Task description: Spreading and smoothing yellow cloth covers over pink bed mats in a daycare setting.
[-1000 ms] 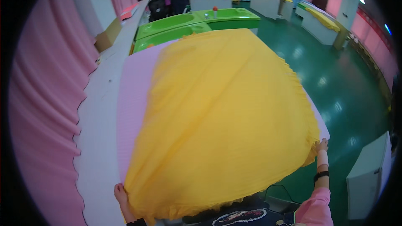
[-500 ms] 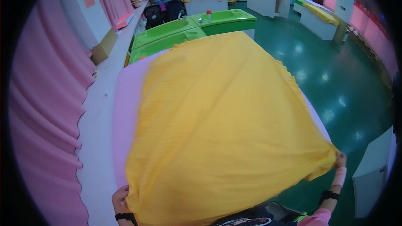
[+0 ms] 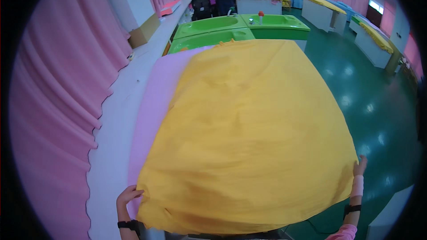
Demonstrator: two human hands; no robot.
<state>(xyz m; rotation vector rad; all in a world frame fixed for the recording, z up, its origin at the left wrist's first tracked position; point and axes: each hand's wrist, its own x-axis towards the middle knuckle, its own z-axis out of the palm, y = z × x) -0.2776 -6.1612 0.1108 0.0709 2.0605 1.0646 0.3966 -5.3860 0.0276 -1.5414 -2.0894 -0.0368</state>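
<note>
A large yellow sheet (image 3: pixel 253 124) lies spread over a bed with a pink cover (image 3: pixel 153 102), billowed slightly in the middle. My left hand (image 3: pixel 128 195) grips the sheet's near left corner. My right hand (image 3: pixel 359 167) grips the near right corner at the bed's edge. Both arms reach up from the lower edge, with dark bands on the wrists.
Pink curtains (image 3: pixel 62 84) hang along the left wall beside a white ledge (image 3: pixel 115 120). Green tubs (image 3: pixel 235 29) stand past the bed's far end. More beds with yellow covers (image 3: pixel 373 35) line the right over a glossy green floor (image 3: pixel 369 93).
The sheet has settled lower and flatter over the bed. My hands have spread apart and moved down to the near corners, and the view has tilted forward.
</note>
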